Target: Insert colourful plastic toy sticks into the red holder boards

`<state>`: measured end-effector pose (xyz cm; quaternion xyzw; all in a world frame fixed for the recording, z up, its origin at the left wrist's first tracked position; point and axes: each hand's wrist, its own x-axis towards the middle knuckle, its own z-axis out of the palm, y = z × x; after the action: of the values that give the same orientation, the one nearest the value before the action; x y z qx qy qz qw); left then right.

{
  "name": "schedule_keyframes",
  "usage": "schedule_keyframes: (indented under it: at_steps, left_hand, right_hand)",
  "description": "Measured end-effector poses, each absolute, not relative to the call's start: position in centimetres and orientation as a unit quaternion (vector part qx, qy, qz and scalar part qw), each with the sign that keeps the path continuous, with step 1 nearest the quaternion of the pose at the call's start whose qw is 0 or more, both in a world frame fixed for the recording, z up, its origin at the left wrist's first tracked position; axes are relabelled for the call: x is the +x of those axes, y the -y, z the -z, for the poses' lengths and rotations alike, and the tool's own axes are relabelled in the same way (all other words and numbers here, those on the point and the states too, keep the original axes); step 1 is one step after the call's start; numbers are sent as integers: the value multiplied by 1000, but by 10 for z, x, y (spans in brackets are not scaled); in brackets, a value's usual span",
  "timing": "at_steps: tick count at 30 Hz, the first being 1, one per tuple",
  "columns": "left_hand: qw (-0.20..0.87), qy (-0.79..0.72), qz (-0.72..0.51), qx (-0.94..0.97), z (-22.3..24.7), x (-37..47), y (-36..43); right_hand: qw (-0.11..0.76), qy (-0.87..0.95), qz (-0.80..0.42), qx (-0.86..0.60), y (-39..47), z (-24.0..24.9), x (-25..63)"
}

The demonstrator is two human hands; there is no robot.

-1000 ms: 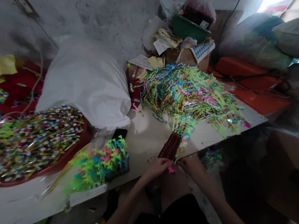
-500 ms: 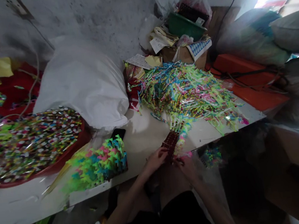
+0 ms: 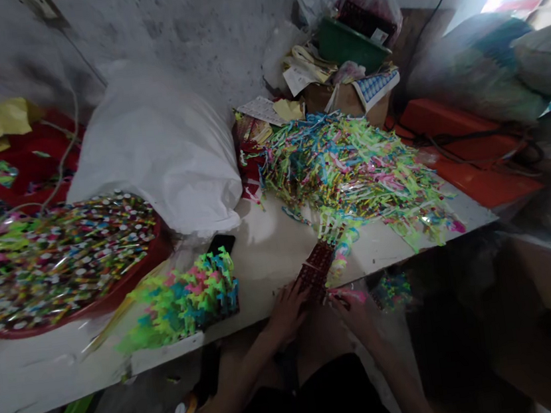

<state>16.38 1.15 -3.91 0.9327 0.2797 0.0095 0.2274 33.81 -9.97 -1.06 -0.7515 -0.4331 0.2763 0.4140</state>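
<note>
A dark red perforated tray [image 3: 317,265] slants from the table edge toward me, with pale green and white plastic pieces [image 3: 331,226] standing at its far end. My left hand [image 3: 288,309] lies at the tray's near left side, its fingers curled over the edge and gripping it. Beside the tray's near right corner, my right hand [image 3: 352,311] is closed in a pinch on a small pink plastic piece [image 3: 355,295]; its exact shape is too blurred to make out. Just beyond the tray spreads a large heap of colourful plastic pieces [image 3: 350,164].
A second tray of green, blue and pink figures [image 3: 191,297] stands left, near a black phone [image 3: 222,244]. Further left is a red basin [image 3: 115,294] full of small sticks. A white sack [image 3: 158,154] leans behind. A green bin [image 3: 351,46] and an orange box [image 3: 469,149] stand back right.
My left hand has moved slightly back along the tray, its fingers now more spread over it. The right hand stays near the tray's corner with the pink piece. The view has shifted slightly.
</note>
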Motion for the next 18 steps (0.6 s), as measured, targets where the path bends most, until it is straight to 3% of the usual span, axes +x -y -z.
schedule_keyframes:
  at_steps: [5,12,18]
  left_hand:
    - [236,-277,-35,931,46,162,-11]
    - [240,-282,-30,928,42,163,-10]
    - [242,-290,-21,926,36,163,-9]
  right_hand:
    - [397,437,-304,-747,97,17,342]
    - [291,472,-297,-777,70,5,343]
    - [299,481,-261,-782,72,5,339]
